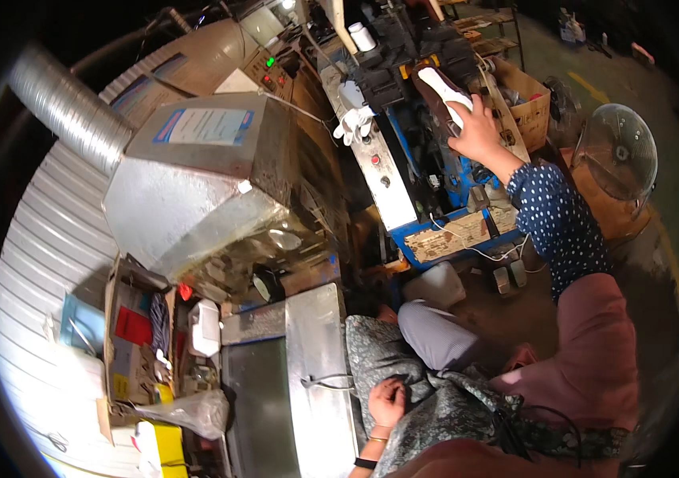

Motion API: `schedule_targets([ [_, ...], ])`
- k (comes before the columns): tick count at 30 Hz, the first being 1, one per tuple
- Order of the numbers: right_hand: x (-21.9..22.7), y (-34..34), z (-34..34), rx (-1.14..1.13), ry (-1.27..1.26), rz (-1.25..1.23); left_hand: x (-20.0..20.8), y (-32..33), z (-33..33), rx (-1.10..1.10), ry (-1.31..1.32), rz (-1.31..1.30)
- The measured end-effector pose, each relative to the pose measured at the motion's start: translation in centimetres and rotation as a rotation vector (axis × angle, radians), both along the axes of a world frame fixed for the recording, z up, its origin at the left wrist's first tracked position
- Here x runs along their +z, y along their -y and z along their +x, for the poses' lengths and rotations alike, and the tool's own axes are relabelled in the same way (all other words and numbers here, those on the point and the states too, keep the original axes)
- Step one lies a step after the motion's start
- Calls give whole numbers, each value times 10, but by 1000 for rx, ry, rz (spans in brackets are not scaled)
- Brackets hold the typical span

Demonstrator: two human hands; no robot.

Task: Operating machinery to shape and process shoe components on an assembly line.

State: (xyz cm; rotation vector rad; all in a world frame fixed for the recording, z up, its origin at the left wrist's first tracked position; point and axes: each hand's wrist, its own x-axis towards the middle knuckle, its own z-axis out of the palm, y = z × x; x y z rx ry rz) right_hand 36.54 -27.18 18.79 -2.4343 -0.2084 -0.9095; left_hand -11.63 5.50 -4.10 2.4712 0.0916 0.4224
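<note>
My right hand (479,134) reaches forward to the machine and grips the near end of a shoe part (437,88), dark brown at its sides with a long white bottom face turned up. Its far end lies at the black working head of the blue-framed machine (397,143). Thumb and fingers close around the near end; the palm side is hidden. Down at my lap, my left hand (387,402) rests on the dark patterned apron (391,350), fingers curled, with nothing visible in them.
Left stands a metal-hooded machine (196,171) with a silver duct (68,107). White gloves (353,123) lie on the machine's side panel. A cardboard box (526,107) and a fan (618,151) stand to the right. Pedals (509,276) sit below, near a white cable (475,248).
</note>
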Motion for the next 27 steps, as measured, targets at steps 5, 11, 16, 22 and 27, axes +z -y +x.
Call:
schedule_targets([
  [5,-46,-14,-82,345,184,202,38,-12,20,82,-173,-846],
  [11,-93,-105,-270,934,46,443,97,18,97,-106,244,-1273],
  [16,-98,-139,-313,1565,-440,567,117,-21,44,213,66,-1594],
  [22,-148,-142,-280,1298,-1875,509,74,-34,-7,84,-492,-671],
  [27,-207,-130,-298,736,-2081,1153,46,-52,-50,158,-97,-863],
])
